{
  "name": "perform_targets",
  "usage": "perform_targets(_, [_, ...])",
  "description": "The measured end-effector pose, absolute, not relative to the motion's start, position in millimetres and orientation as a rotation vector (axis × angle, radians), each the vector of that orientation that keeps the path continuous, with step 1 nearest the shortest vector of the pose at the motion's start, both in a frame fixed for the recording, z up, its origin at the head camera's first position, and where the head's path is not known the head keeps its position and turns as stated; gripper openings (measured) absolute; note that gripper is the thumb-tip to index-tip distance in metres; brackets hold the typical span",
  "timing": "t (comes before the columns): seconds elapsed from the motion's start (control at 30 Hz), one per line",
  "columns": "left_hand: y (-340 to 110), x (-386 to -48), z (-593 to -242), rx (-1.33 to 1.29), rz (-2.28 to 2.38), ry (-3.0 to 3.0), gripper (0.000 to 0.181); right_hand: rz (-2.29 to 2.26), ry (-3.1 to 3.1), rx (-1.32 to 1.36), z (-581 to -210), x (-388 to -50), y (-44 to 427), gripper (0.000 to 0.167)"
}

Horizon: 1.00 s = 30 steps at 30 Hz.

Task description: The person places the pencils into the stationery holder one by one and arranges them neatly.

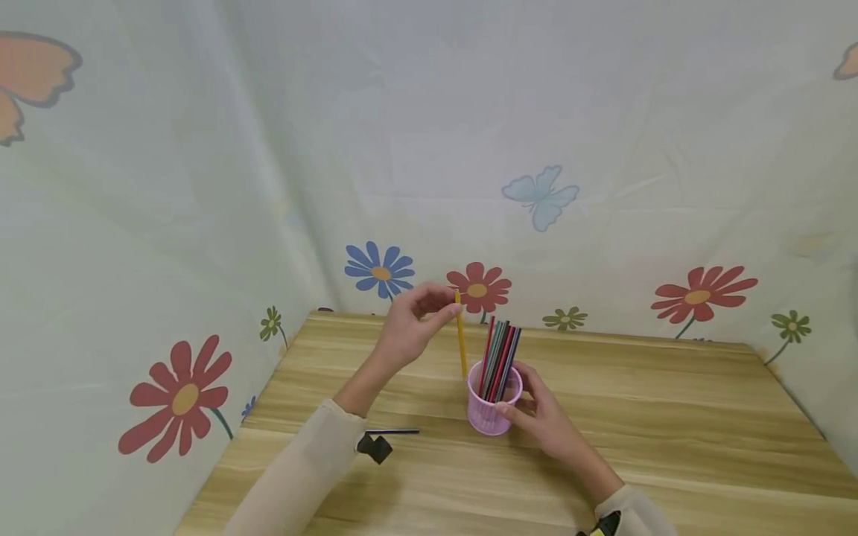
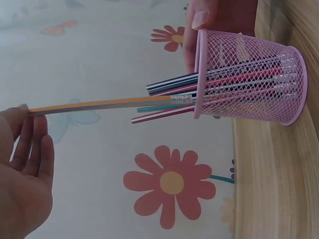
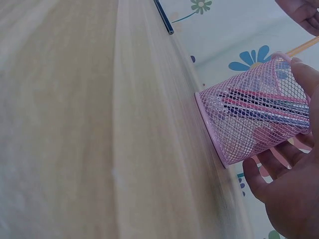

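Between thumb and fingertips, my left hand (image 1: 410, 327) pinches a yellow pencil (image 1: 461, 341) near its upper end. The pencil hangs almost upright, and its metal-banded end (image 2: 180, 98) is down by the cup's rim; whether it is past the rim I cannot tell. My right hand (image 1: 551, 426) holds a pink mesh pencil cup (image 1: 488, 421) from the right, thumb on the near side and fingers behind. Several pencils (image 1: 497, 361) in red, teal, grey and dark colours lean inside the cup. In the right wrist view the cup's base (image 3: 212, 132) is on or just above the table.
A dark pencil (image 1: 401, 431) lies on the wooden table (image 1: 670, 417), left of the cup and beside the left sleeve (image 1: 308, 454). Behind the table hangs a pale curtain (image 1: 429, 149) printed with flowers and butterflies.
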State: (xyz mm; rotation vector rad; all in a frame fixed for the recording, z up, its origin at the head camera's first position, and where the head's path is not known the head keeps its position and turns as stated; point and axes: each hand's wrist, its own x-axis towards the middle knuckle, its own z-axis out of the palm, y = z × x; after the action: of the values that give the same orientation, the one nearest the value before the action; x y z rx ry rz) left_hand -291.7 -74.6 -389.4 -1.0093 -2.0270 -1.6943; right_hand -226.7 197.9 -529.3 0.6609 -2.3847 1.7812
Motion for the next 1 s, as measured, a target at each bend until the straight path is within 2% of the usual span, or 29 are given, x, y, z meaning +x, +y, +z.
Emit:
perform_targets(0.3, [-53.9, -294.6, -391.3, -0.933, -1.78, -1.956, 0.021, 1.771, -2.378, 0.667, -530.9, -227.7, 200.7, 0.073])
perform_targets(0.67, [-24.7, -310.3, -417.9, -0.855, -1.829, -2.058, 0.024, 1.769, -2.367, 0.686, -530.3, -226.9, 200.7, 0.071])
perform_targets(1.0, [-16.8, -308.4, -439.5, -0.777, -1.804, -2.222, 0.027, 1.796, -2.384, 0.643, -532.2, -229.2, 199.2, 0.073])
